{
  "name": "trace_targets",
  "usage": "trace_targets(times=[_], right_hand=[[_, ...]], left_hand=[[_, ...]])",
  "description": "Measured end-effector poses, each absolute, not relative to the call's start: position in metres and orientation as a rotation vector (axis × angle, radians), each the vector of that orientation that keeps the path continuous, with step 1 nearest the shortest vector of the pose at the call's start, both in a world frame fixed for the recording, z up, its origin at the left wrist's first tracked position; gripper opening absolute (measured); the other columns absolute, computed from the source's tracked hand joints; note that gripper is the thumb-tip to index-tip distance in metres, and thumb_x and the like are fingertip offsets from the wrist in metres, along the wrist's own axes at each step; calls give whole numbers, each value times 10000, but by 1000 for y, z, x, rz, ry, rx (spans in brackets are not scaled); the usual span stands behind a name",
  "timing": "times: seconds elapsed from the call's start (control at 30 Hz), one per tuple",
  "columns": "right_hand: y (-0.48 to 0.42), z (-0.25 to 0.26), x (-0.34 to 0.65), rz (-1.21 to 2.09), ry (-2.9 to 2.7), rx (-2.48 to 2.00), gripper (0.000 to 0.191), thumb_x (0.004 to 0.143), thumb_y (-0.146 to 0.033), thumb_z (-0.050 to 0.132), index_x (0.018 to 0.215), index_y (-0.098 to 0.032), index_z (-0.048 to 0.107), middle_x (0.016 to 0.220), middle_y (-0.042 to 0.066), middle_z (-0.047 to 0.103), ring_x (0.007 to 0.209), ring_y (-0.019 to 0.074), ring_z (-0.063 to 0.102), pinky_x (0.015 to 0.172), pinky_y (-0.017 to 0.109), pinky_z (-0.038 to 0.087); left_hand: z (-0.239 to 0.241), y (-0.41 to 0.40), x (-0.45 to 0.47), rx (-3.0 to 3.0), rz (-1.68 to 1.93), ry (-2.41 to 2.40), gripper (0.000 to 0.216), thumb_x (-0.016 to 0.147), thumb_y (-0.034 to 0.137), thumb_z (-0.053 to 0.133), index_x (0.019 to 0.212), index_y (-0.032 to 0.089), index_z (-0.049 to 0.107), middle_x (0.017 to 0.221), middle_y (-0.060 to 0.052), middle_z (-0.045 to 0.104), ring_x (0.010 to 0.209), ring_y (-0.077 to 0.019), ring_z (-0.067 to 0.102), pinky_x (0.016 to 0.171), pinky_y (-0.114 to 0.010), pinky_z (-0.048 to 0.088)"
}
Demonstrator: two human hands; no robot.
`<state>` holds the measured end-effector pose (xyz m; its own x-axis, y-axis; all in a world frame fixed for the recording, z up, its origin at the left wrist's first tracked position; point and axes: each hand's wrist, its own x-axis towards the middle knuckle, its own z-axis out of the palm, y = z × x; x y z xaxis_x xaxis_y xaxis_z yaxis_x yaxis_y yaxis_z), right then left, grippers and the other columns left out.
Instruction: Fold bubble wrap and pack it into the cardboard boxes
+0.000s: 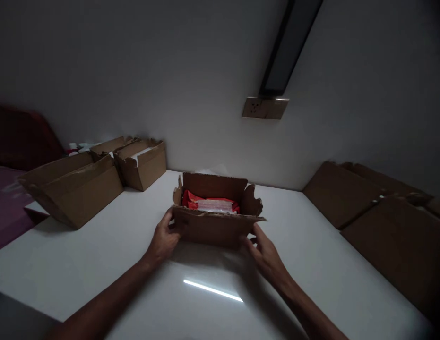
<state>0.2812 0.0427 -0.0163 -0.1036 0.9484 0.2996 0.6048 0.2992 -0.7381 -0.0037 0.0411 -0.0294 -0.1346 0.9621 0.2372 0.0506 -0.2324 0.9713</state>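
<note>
A brown cardboard box with torn edges and no lid stands in the middle of the white table, near the wall. Inside it lie a red packet and a pale, clear-looking wrapped item whose kind I cannot make out. My left hand grips the box's near left corner, thumb on the front face. At the near right corner my right hand holds the box, fingers bent against its front and side. Some fingertips are hidden by the box.
Open cardboard boxes stand at the left, another box behind them. More cardboard boxes line the right side. A socket plate and a dark panel are on the wall. The white table reflects a light.
</note>
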Motion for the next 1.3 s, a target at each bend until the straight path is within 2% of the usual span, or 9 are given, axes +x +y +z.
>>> trace_targets(times=[0.07,0.2,0.37,0.5,0.7,0.83,0.93,1.07,1.3], right_hand=[[42,-9,291,562,-1715,-1421,446,847,-552,505,1101,-202,615,1023,94,719,748,219,666,696,366,562],[25,12,318,502,-1590,-1527,441,867,-565,543,1163,-247,613,1024,63,722,773,217,670,671,318,546],[26,6,278,641,-1742,-1392,375,876,-533,558,1083,-231,640,988,57,719,759,216,666,668,326,550],[57,-8,205,804,-1877,-1140,352,897,-467,546,1131,-214,617,1081,83,702,864,226,660,770,361,551],[116,-18,82,1001,-2054,-714,491,902,-374,502,1358,-193,493,1338,120,612,1180,248,581,987,412,490],[141,-30,5,950,-2097,-683,621,901,-339,490,1490,-207,343,1490,140,484,1300,258,502,1022,430,470],[147,-46,-37,873,-2113,-753,673,913,-331,462,1529,-160,252,1539,184,397,1364,276,430,1073,455,426],[143,-68,-65,776,-2200,-871,635,936,-364,443,1508,-137,288,1501,193,449,1362,305,429,1126,494,358],[137,-72,-73,634,-2448,-953,706,923,-471,522,1515,-152,306,1547,188,418,1410,325,391,1148,479,292]], left_hand=[[-20,36,21,1358,1520,1163,449,833,295,628,1255,161,557,1255,-116,649,1054,-228,676,909,-348,564],[-9,17,48,1467,1547,1064,564,827,243,659,1369,205,510,1372,-119,592,1220,-257,602,1001,-377,532],[-18,-25,8,1425,1576,1316,529,864,225,605,1381,193,496,1358,-136,605,1234,-268,599,995,-417,542],[-37,-64,-46,1400,1628,1637,558,858,229,591,1401,192,467,1315,-127,630,1198,-263,624,1029,-446,521],[-61,-92,-98,1296,1790,2011,621,876,243,564,1471,220,391,1480,-123,507,1390,-290,466,1160,-486,390],[-73,-84,-125,1325,1801,2024,682,897,252,544,1528,221,287,1567,-147,385,1447,-292,385,1170,-508,368],[-82,-68,-145,1334,1761,2028,704,883,244,555,1532,204,284,1583,-159,351,1475,-300,330,1192,-531,319],[-91,-44,-170,1317,1728,2024,751,854,244,576,1536,169,270,1599,-181,316,1501,-307,273,1217,-527,265],[-98,-31,-189,1336,1563,2068,770,818,262,597,1519,131,305,1582,-221,337,1482,-332,315,1186,-554,306]])
